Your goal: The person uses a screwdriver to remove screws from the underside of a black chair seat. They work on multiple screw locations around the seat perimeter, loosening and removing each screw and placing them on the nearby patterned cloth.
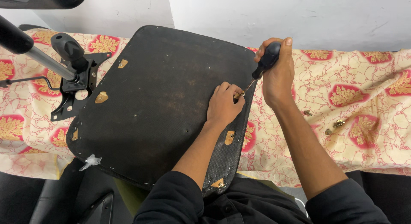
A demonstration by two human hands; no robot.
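Two hands at work on one upturned black seat base (158,100), lying underside up on a worktop under a cream and red floral cloth (364,100). Right hand (278,76): grip clamped around the black handle of a screwdriver (265,61), tip angled down to the base's right edge. Left hand (224,105): flat on the base, fingertips pinched together at a small fitting just beside the tip. One black metal chair mechanism (77,78) with lever and gas cylinder, at the base's left edge. Several loose brass-coloured screws (338,124) on the cloth, well apart to the right.
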